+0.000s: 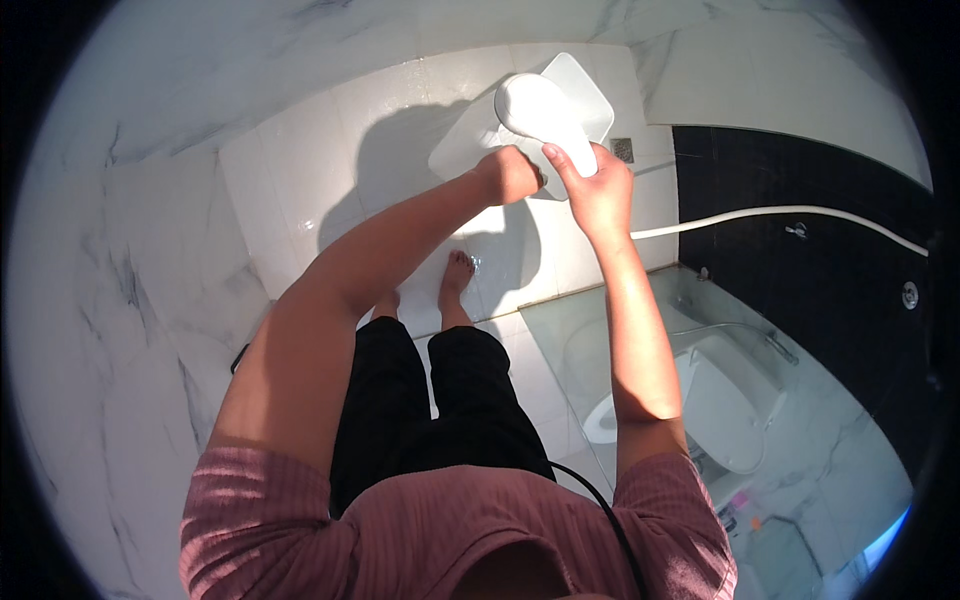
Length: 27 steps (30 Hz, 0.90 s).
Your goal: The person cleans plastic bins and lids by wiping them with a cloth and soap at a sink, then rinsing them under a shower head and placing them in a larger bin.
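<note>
My right hand (609,187) is closed round the handle of a white handheld shower head (536,109), with the thumb along its near side. Just left of the handle is my left hand (514,176), its fingers curled and turned away from me; whether it holds anything is hidden. Beneath the shower head, a white translucent plastic bin (589,94) lies or stands tilted above the tiled floor; the hands and the shower head cover part of it. Bright sunlight washes out detail on the shower head.
A pale shower hose (720,219) runs right across the black wall (757,172). A square floor drain (622,150) lies right of the bin. Behind a glass panel (562,352) at the lower right is a white toilet (720,412). My bare foot (456,274) stands on wet tiles.
</note>
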Motion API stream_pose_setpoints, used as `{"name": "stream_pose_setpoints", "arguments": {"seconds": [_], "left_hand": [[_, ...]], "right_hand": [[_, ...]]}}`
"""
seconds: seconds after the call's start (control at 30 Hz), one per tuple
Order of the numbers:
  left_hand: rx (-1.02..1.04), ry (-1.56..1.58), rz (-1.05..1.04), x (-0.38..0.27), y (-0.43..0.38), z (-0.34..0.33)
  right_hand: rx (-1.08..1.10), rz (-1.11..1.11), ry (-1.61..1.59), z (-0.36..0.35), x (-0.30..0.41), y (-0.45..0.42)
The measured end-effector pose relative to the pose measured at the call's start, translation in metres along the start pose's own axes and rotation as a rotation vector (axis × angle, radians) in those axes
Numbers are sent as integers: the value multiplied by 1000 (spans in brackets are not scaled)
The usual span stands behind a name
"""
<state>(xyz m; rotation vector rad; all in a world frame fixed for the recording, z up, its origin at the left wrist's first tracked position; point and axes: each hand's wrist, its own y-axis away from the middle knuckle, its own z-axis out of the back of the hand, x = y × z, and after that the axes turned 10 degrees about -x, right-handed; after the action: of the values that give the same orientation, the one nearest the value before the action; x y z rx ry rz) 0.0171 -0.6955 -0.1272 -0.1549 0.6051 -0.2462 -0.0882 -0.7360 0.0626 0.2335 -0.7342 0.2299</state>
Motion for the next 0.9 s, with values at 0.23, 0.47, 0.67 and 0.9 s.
{"name": "stream_pose_setpoints", "arguments": {"seconds": [0.23,0.47,0.67,0.9], "left_hand": [[159,58,59,-9,0,36],[-99,257,461,42,8,29],[-25,-108,172,2,-4,81],[-87,-122,4,0,13,64]], "right_hand": [[1,-49,82,3,2,-16],[151,-34,145,11,-3,-12],[77,-63,94,6,-12,-10],[5,-81,44,1,-14,-5]]}}
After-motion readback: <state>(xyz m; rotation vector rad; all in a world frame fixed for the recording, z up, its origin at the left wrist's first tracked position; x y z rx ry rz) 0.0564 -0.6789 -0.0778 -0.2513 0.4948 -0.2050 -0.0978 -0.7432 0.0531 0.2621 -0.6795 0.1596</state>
